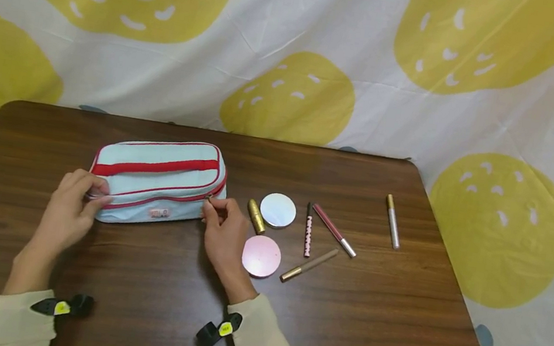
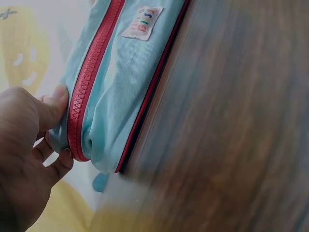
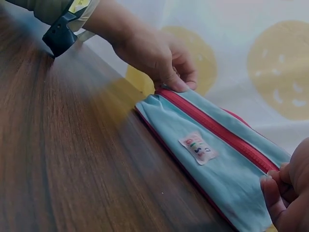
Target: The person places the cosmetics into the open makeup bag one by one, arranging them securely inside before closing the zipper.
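Note:
A light-blue pouch (image 1: 159, 180) with red trim and a red strap handle lies on the table toward the left. Its front zipper (image 2: 89, 72) looks closed along the stretch in the left wrist view, with a small label (image 3: 198, 147) below it. My left hand (image 1: 72, 200) grips the pouch's left end, thumb and fingers pinching the fabric beside the zipper's end. At the right front corner, my right hand (image 1: 226, 234) pinches at the zipper with thumb and forefinger. The zipper pull itself is mostly hidden by these fingers.
Right of the pouch lie a gold lipstick tube (image 1: 256, 217), a white round compact (image 1: 278, 210) and a pink one (image 1: 261, 256). Beyond them are several slim cosmetic tubes, including a polka-dot pencil (image 1: 308, 233). A silver-and-gold tube (image 1: 393, 222) lies farther right. A patterned cloth hangs behind the table.

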Demonstrator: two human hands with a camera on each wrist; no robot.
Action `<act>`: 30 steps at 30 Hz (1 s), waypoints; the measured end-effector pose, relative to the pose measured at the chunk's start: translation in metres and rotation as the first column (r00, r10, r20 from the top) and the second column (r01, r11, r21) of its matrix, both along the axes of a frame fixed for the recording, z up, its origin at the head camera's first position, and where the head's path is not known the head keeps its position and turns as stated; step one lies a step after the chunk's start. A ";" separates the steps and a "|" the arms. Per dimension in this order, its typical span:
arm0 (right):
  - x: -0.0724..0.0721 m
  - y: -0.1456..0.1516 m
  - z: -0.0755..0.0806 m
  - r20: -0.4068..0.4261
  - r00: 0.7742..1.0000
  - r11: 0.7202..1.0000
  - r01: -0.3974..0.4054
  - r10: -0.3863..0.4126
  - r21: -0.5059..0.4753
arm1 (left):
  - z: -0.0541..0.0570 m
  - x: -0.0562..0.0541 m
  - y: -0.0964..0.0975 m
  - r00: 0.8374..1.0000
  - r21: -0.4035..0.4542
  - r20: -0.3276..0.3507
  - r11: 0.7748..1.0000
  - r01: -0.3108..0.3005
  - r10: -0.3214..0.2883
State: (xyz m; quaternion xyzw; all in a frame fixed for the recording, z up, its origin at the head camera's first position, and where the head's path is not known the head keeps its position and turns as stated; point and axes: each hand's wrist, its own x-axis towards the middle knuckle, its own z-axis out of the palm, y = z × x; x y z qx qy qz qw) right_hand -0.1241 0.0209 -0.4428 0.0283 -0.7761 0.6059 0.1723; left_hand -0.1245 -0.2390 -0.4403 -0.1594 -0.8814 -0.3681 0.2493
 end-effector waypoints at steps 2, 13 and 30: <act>0.000 0.000 0.000 -0.006 1.000 1.000 0.001 -0.001 -0.022 | -0.001 0.000 0.001 1.000 0.013 0.014 1.000 -0.007 0.007; 0.003 -0.013 -0.009 -0.006 1.000 0.894 -0.020 0.019 -0.448 | -0.008 0.004 -0.008 0.988 0.206 0.153 0.977 -0.058 0.026; 0.005 -0.017 -0.011 0.132 0.990 0.787 0.051 0.038 -0.614 | -0.014 0.005 -0.003 0.944 0.315 0.292 0.917 -0.244 0.151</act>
